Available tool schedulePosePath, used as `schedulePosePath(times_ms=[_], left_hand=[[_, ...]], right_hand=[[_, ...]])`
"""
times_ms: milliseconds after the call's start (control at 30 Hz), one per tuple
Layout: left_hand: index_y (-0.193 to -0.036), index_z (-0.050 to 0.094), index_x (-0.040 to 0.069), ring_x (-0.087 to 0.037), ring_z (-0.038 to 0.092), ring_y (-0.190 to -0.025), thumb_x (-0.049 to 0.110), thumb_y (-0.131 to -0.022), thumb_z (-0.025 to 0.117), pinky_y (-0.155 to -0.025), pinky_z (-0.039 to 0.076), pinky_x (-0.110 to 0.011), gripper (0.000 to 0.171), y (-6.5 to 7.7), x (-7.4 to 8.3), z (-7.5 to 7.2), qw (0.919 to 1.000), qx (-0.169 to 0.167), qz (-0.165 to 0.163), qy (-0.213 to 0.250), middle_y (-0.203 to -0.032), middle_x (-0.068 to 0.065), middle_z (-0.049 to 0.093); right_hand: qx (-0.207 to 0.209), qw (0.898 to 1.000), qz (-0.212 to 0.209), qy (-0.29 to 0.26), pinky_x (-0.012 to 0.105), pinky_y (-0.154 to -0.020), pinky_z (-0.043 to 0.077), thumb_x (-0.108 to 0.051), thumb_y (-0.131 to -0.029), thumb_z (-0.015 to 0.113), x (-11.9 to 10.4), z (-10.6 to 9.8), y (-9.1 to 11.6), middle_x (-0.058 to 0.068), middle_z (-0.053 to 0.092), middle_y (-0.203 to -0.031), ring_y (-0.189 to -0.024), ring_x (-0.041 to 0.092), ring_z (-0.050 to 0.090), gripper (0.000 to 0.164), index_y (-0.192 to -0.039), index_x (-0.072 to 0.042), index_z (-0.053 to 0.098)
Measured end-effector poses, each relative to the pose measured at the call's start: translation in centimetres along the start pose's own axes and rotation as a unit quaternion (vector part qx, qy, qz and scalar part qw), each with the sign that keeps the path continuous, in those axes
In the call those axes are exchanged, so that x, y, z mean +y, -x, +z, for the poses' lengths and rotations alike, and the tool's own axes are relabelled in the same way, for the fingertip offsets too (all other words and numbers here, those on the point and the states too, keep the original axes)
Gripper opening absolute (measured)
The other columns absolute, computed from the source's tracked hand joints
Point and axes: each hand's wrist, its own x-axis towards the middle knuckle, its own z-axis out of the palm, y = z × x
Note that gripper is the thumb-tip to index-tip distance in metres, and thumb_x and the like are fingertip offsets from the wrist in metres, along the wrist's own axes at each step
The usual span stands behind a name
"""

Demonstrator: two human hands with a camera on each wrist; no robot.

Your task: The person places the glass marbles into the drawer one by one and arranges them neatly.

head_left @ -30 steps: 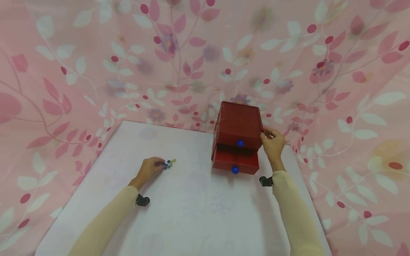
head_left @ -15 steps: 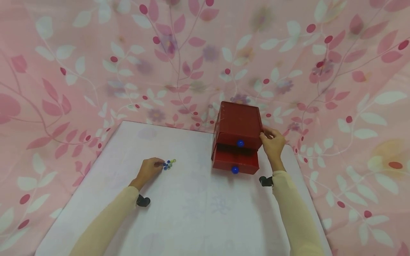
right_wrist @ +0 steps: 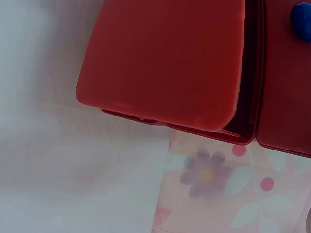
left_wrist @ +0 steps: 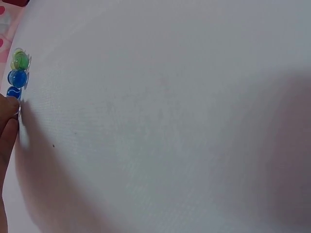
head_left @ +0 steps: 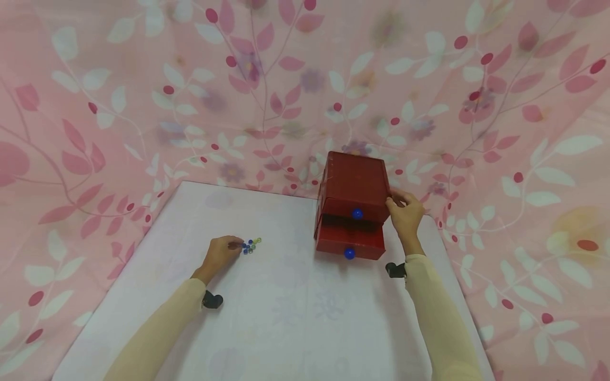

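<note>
My left hand (head_left: 221, 256) reaches down to a small cluster of glass marbles (head_left: 250, 246) on the left half of the table. Its thumb and finger pinch a blue marble (left_wrist: 13, 92) at the cluster's near side, partly covered by the fingertips. Blue, green and yellowish marbles lie beside it. Toward the back right stands a red two-drawer box (head_left: 357, 177); its lower drawer (head_left: 331, 243) is pulled out, the upper one closed. My right hand (head_left: 405, 216) rests its fingertips against the box's right side. The drawer's inside is mostly hidden.
A white cloth covers the table (head_left: 276, 317). Pink leaf-patterned fabric (head_left: 267, 106) hangs around its back and sides. Round blue knobs (head_left: 350, 254) stick out from both drawer fronts. A dark wrist camera (head_left: 212, 300) sits below the left wrist, another (head_left: 395, 270) by the right.
Hardly anything differs. The left fingers have shifted very slightly at the marbles; the right hand and the red box keep their places.
</note>
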Motion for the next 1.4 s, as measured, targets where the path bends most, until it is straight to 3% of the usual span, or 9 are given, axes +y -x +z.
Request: schedulePosePath(times_ms=[533,767,1033,1400], left_hand=[[-0.109,0.071,0.002,-0.031,0.065,-0.102,-0.003,-0.086,0.067,-0.089,0.054,-0.044,0.023,-0.2,0.0,-0.6,0.9994,0.018,-0.017,0.022,-0.109,-0.015,0.07],[-0.108,0.071,0.003,-0.03,0.066,-0.101,-0.004,-0.085,0.068,-0.089,0.054,-0.042,0.025,-0.9,0.5,-1.0,0.9992,0.026,-0.003,0.03,-0.108,-0.014,0.071],[-0.107,0.072,0.004,-0.026,0.067,-0.101,-0.002,-0.085,0.071,-0.088,0.055,-0.035,0.023,-2.1,2.0,-0.9,0.9975,0.031,0.035,0.052,-0.105,-0.01,0.072],[-0.106,0.072,0.005,-0.023,0.069,-0.097,-0.002,-0.085,0.07,-0.083,0.056,-0.027,0.022,-3.8,5.5,-0.1,0.9922,0.019,0.074,0.099,-0.104,-0.009,0.072]], right_hand=[[0.0,1.0,-0.011,0.005,0.043,-0.086,0.054,0.014,-0.078,0.066,0.1,-0.1,-0.1,0.034,0.063,-0.099,-0.096,0.048,0.063,0.022,-0.1,0.017,0.068],[-0.001,1.0,-0.012,0.006,0.043,-0.086,0.055,0.015,-0.078,0.066,0.1,0.0,-0.1,0.033,0.064,-0.099,-0.096,0.048,0.063,0.023,-0.101,0.017,0.068],[0.0,1.0,-0.017,0.016,0.043,-0.085,0.055,0.014,-0.078,0.066,0.0,0.0,-0.1,0.033,0.064,-0.099,-0.095,0.048,0.063,0.022,-0.1,0.017,0.068],[-0.004,1.0,-0.006,0.026,0.044,-0.086,0.054,0.013,-0.079,0.067,-0.1,-0.1,0.0,0.032,0.064,-0.1,-0.097,0.047,0.064,0.023,-0.101,0.016,0.068]])
